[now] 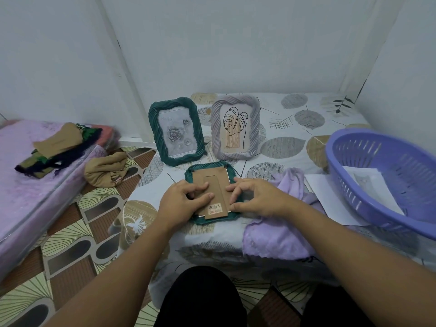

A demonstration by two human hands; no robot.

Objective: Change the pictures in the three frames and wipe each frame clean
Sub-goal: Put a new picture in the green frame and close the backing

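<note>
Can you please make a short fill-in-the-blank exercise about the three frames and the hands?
1. The number of frames standing upright is ____.
2. The frame under both hands lies face ____.
3. The standing frame with the rose picture is dark ____.
4. The cloth beside the right hand is ____ in colour.

Missing words: two; down; green; purple
</note>
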